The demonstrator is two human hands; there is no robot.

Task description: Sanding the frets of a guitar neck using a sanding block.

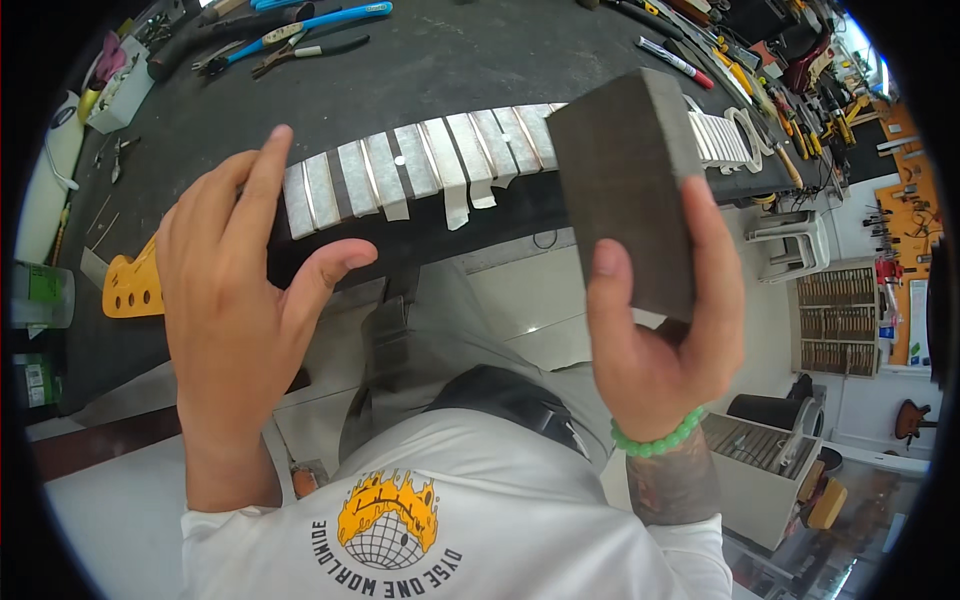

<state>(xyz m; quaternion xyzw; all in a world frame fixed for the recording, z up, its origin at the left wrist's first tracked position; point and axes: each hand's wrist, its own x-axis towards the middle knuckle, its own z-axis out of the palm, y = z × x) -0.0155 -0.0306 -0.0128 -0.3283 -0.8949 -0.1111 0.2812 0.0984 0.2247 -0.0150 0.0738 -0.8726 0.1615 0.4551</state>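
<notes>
My right hand (655, 340) holds a dark grey rectangular block (625, 185) upright, thumb on its near face and fingers wrapped round its right edge. Behind it a guitar neck (420, 170) lies across the dark workbench (440, 70), its fretboard covered with strips of pale masking tape between the frets. The yellow headstock (130, 285) pokes out at the left. My left hand (235, 300) hovers open over the left end of the neck, fingers spread, index finger near the taped frets, holding nothing.
Blue-handled pliers (300, 25) and other hand tools lie at the back of the bench. A red-and-white marker (675, 60) lies at the back right. A roll of tape (745, 135) sits at the neck's right end. Tool racks and a white stool (790, 240) stand to the right.
</notes>
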